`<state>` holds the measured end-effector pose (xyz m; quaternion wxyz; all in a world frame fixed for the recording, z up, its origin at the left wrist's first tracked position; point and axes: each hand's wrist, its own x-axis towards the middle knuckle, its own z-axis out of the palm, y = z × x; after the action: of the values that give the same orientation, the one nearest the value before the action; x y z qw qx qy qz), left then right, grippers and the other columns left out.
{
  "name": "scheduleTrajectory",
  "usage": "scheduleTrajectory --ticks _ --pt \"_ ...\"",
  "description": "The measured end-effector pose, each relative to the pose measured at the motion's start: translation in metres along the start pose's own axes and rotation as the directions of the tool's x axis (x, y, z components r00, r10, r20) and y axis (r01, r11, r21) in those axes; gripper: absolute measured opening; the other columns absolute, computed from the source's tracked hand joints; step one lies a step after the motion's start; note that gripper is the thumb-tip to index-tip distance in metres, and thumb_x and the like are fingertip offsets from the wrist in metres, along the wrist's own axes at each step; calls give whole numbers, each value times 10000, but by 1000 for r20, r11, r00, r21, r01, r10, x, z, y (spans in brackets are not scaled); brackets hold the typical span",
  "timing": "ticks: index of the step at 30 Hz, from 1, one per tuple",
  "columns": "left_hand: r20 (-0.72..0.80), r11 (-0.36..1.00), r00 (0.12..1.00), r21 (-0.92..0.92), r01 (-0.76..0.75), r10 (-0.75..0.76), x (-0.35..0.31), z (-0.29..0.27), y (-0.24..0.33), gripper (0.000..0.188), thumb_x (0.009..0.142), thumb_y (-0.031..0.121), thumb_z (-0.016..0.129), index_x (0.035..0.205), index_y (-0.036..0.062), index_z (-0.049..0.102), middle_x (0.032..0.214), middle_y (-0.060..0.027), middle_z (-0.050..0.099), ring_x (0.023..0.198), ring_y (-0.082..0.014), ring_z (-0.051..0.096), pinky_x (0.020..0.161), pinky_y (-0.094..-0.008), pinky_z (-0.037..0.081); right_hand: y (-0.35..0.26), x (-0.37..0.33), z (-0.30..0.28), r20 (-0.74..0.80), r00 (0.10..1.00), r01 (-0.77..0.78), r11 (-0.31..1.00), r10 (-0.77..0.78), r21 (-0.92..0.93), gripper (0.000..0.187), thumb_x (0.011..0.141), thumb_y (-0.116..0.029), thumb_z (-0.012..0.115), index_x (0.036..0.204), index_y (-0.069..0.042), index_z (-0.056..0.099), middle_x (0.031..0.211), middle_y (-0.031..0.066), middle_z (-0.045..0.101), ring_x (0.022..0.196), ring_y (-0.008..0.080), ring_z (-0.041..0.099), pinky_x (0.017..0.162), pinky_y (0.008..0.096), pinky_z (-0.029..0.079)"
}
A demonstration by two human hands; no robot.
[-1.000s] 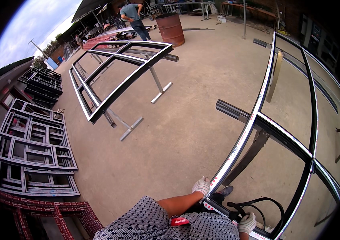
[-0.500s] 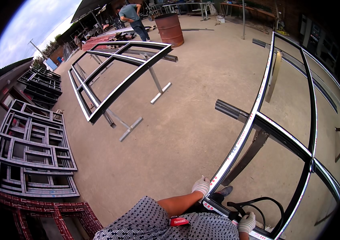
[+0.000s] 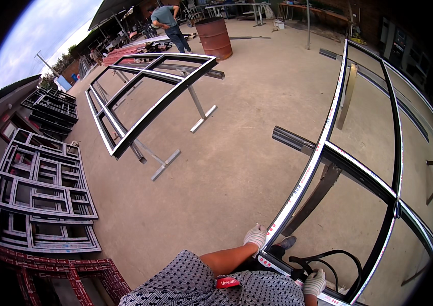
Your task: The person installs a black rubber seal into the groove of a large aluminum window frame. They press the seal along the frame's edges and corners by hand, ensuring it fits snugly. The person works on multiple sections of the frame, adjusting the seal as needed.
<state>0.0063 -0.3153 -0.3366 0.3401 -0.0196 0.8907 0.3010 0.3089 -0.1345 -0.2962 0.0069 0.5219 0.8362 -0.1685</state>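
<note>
Black and white, the window-like frame [image 3: 360, 170] spreads ahead and rightward of the left hand [image 3: 256, 235], its fingers half-curled at the near corner; probably stiff, heavy, smooth-faced, best lifted by opposite outer rails. Black cord [image 3: 339, 252] loops beyond the right hand [image 3: 314, 282], its fingers bent at the near rail. Whether either hand grips cannot be told.

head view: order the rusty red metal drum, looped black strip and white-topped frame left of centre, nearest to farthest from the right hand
1. Looped black strip, right by the right hand
2. White-topped frame, left of centre
3. Rusty red metal drum, beyond that frame
</note>
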Motion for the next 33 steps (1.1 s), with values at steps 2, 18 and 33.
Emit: scheduleTrajectory --ticks 2,18,33 --pt "2 1000 1000 6 -7 7 -1 -1 1 557 1017 419 325 1262 71 684 1272 -289 660 1204 -471 620 1061 -538 477 1 0 1 -2 1000 4 1000 -4 0 83 921 -120 607 959 -86 672 948 185 677 883 405 680 796 511 549" --pt "-13 1000 1000 -13 3 -3 -6 -5 7 551 1019 417 330 1261 73 685 1265 -291 664 1199 -469 625 1060 -536 479 0 0 -1 3 1000 4 1000 -4 -1 96 914 -120 599 954 -74 673 945 190 678 887 408 678 806 511 546" --pt "-11 1000 1000 -21 13 -14 -2 -2 3 526 1008 424 364 1257 98 693 1256 -287 668 1194 -470 626 1041 -516 485 -2 0 -3 15 1000 -16 1000 17 -5 103 918 -122 595 959 -73 676 952 192 682 896 405 681 815 509 547"
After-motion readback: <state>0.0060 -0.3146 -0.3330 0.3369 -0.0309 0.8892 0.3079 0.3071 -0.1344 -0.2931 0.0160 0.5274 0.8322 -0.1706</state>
